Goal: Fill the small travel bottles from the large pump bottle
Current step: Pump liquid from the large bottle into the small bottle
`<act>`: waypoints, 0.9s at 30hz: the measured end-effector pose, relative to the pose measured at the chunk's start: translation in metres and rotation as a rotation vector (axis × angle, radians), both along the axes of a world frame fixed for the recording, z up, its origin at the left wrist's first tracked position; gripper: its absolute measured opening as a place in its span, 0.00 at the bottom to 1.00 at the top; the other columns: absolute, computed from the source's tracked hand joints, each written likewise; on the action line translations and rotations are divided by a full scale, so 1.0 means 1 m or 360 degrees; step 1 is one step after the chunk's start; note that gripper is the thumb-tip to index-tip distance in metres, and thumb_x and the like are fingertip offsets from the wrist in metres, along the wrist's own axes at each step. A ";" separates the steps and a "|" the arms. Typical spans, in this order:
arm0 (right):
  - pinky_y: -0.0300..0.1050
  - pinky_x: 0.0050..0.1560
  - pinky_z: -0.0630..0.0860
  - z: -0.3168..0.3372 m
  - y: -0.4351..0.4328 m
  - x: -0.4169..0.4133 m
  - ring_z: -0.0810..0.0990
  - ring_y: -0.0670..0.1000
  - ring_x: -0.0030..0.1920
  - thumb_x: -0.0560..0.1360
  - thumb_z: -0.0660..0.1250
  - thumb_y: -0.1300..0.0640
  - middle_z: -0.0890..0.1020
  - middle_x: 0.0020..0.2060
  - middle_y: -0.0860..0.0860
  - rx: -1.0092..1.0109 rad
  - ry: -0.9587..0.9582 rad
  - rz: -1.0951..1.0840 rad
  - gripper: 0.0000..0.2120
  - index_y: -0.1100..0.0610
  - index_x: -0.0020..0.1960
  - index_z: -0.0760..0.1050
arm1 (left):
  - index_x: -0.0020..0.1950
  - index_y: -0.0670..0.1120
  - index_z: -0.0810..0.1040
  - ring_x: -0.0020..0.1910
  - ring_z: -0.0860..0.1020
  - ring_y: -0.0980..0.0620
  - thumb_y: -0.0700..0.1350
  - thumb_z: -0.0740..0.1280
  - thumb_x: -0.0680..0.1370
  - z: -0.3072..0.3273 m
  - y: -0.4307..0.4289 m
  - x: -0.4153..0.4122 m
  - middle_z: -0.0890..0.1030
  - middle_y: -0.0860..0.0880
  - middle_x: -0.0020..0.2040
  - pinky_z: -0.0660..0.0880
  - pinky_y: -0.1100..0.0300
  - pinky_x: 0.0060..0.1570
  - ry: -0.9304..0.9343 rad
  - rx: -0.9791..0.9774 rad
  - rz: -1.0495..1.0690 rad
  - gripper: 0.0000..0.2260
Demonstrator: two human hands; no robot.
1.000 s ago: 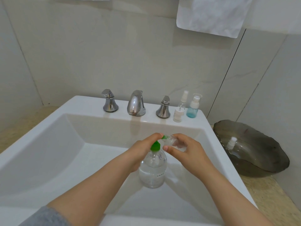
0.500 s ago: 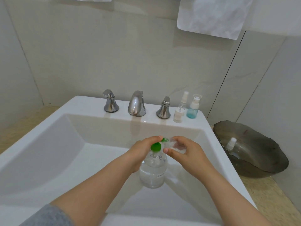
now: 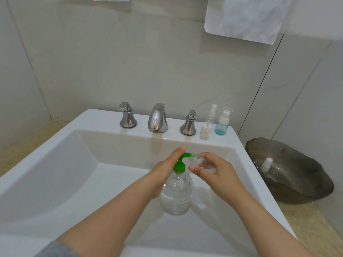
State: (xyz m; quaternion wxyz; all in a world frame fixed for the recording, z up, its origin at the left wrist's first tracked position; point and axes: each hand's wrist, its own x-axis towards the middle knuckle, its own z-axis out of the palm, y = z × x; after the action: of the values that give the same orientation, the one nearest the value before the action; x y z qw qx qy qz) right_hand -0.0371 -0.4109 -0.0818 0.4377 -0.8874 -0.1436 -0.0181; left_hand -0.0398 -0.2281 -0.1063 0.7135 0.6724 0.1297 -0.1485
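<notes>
A large clear pump bottle [image 3: 176, 197] with a green pump [image 3: 186, 155] stands in the white sink [image 3: 55, 173]. My left hand [image 3: 165, 169] lies over the pump head with its fingers stretched out on top of it. My right hand [image 3: 219, 173] grips a small clear travel bottle [image 3: 203, 162], tilted, with its mouth at the green nozzle. The pump stem shows above the green collar. Two more small bottles stand on the sink ledge, a clear spray bottle [image 3: 210, 115] and a blue-tinted pump bottle [image 3: 221, 124], with a loose white pump top [image 3: 205, 131] beside them.
A chrome tap [image 3: 157, 117] with two handles stands at the back of the sink. A dark glass bowl [image 3: 306, 182] on the counter to the right holds a white spray cap [image 3: 266, 164]. A white towel [image 3: 245, 17] hangs above.
The pump head has come up from its pressed-down position and my left fingers have risen with it. My right hand keeps the small bottle at the nozzle.
</notes>
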 end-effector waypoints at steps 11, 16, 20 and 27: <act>0.40 0.56 0.73 -0.001 0.001 0.000 0.77 0.41 0.56 0.70 0.72 0.39 0.81 0.51 0.44 -0.0001 0.0008 0.0004 0.20 0.44 0.59 0.77 | 0.63 0.54 0.81 0.64 0.76 0.47 0.74 0.69 0.54 0.006 -0.001 -0.003 0.81 0.50 0.61 0.66 0.47 0.73 0.0028 0.0079 0.0007 0.42; 0.40 0.57 0.74 -0.001 0.001 -0.001 0.77 0.41 0.55 0.70 0.72 0.40 0.80 0.51 0.43 -0.0034 0.0005 0.0014 0.21 0.46 0.60 0.77 | 0.61 0.52 0.82 0.62 0.79 0.46 0.71 0.72 0.56 0.003 0.001 0.000 0.83 0.47 0.59 0.70 0.46 0.71 0.0015 0.0042 0.0008 0.38; 0.40 0.56 0.73 -0.001 0.001 -0.002 0.77 0.41 0.55 0.70 0.73 0.41 0.80 0.52 0.44 -0.0046 0.0018 0.0015 0.20 0.45 0.59 0.77 | 0.59 0.51 0.84 0.61 0.81 0.44 0.68 0.73 0.57 0.000 0.002 0.002 0.84 0.45 0.59 0.71 0.44 0.71 -0.0014 0.0026 0.0017 0.36; 0.39 0.55 0.71 0.001 0.001 -0.004 0.77 0.42 0.56 0.71 0.72 0.41 0.80 0.52 0.44 -0.0045 0.0041 -0.0003 0.19 0.44 0.59 0.75 | 0.60 0.52 0.83 0.60 0.81 0.45 0.70 0.72 0.56 -0.002 0.001 0.001 0.84 0.46 0.59 0.71 0.44 0.70 -0.0045 0.0050 0.0051 0.37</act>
State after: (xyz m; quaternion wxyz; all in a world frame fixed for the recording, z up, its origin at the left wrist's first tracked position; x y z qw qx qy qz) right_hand -0.0412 -0.4098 -0.0812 0.4270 -0.8937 -0.1374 -0.0050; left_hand -0.0387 -0.2272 -0.1080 0.7069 0.6833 0.1327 -0.1257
